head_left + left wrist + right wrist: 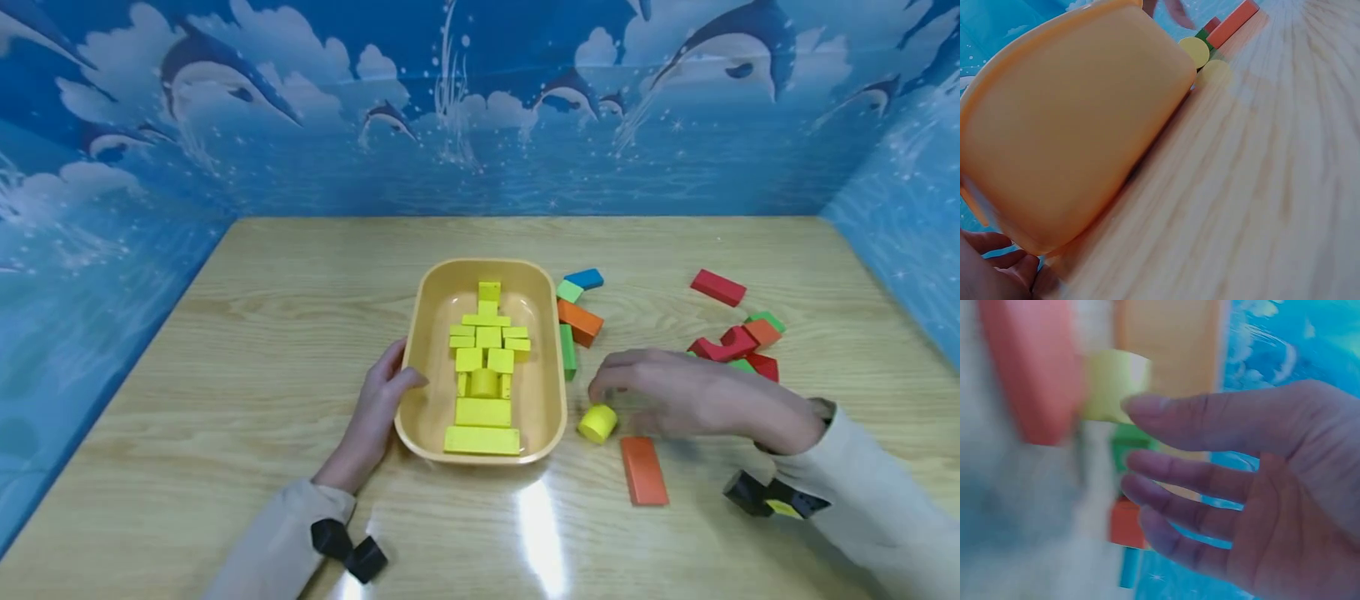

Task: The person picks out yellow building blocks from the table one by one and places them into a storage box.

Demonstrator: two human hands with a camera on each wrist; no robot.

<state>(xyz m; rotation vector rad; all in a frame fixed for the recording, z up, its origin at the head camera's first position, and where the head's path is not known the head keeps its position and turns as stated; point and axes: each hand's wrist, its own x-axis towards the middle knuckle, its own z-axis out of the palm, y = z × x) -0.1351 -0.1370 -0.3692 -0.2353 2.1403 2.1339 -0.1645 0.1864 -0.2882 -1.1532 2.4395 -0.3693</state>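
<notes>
My left hand (369, 417) holds the left side of a tan plastic tray (542, 408), thumb over the rim and fingers against the outer wall. Inside the tray, several yellow blocks (483, 412) lie in a column with short side pieces, a yellow cylinder (484, 383) among them. To the tray's right, another yellow cylinder (597, 424) lies on its side on the table. Over it hovers my right hand (682, 396), its fingers loosely bent and spread apart from the thumb. In the right wrist view the thumb overlaps the cylinder's edge; whether it touches cannot be told.
An orange-red flat block (644, 472) lies in front of the right hand. Green (567, 352), orange (580, 322) and blue (584, 279) blocks sit along the tray's right side. Red blocks (717, 287) and others lie farther right. A dolphin-printed backdrop (480, 167) borders the wooden table.
</notes>
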